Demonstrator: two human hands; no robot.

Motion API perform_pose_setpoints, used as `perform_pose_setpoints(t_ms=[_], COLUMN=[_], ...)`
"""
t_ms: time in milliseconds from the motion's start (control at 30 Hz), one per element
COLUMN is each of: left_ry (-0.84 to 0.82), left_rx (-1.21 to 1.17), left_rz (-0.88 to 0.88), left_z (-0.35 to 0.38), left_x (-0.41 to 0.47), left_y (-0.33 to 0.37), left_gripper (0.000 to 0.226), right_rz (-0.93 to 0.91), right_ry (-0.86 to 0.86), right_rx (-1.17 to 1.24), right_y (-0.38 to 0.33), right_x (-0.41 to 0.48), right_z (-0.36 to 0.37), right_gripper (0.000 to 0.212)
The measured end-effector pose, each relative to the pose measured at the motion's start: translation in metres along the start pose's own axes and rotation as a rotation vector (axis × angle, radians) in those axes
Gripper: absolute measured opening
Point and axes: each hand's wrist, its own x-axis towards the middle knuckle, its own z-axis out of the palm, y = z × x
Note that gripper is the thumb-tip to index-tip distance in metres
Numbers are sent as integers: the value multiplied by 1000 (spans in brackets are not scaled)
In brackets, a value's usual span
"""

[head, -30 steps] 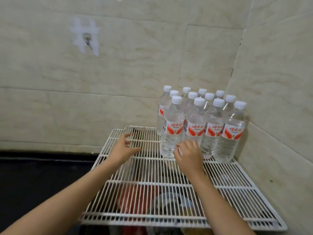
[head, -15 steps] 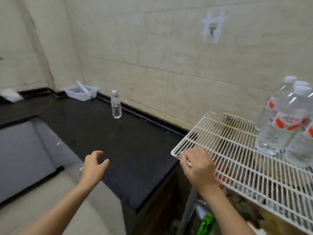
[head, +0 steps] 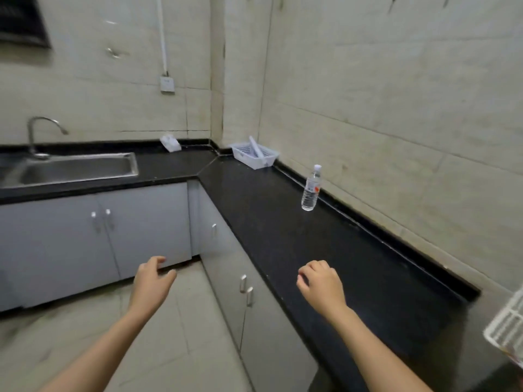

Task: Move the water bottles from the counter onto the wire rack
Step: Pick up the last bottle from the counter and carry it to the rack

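One clear water bottle [head: 310, 188] with a white cap and a red-marked label stands upright on the black counter [head: 297, 236], close to the wall. A corner of the white wire rack [head: 506, 329] shows at the right edge. My left hand [head: 151, 284] hangs over the floor with loosely curled fingers and holds nothing. Over the counter's front part, my right hand [head: 321, 284] hovers with fingers loosely curled and empty, well short of the bottle.
A white plastic basket [head: 254, 154] sits in the counter's far corner, a small white object [head: 170, 142] lies near it. A steel sink [head: 76, 168] with a tap is at the left. Grey cabinets [head: 141, 227] run under the counter.
My view has swung left from the rack and its several bottles to the counter. My right hand has left the rack's edge and now hovers over the counter. Both hands stay empty.
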Motion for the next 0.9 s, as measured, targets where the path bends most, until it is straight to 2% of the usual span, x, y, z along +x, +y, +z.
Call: perform_pose_setpoints(t_ms=[100,200,400,600,900], left_ry=[35,29,-1,-71,-168], left_rx=[-1,7,-12,-17,17], left_rz=[-21,-43,-91,-124,-54], left_z=[-29,-46,-47,-6,89], left_x=[47,85,134,166,279], left_y=[-21,-40,-69,-73,-25], left_gripper=[39,39,39,36,36], right_rz=[-18,40,98,223,419], right_ry=[-51,-118,-211,-296,-240], right_rx=[7,49,4,-18,170], right_y=[-34,-59,-72,-48,18], right_x=[45,78,117,154,272], right_z=[20,33,59,84,151], right_gripper=[8,20,30,30,28])
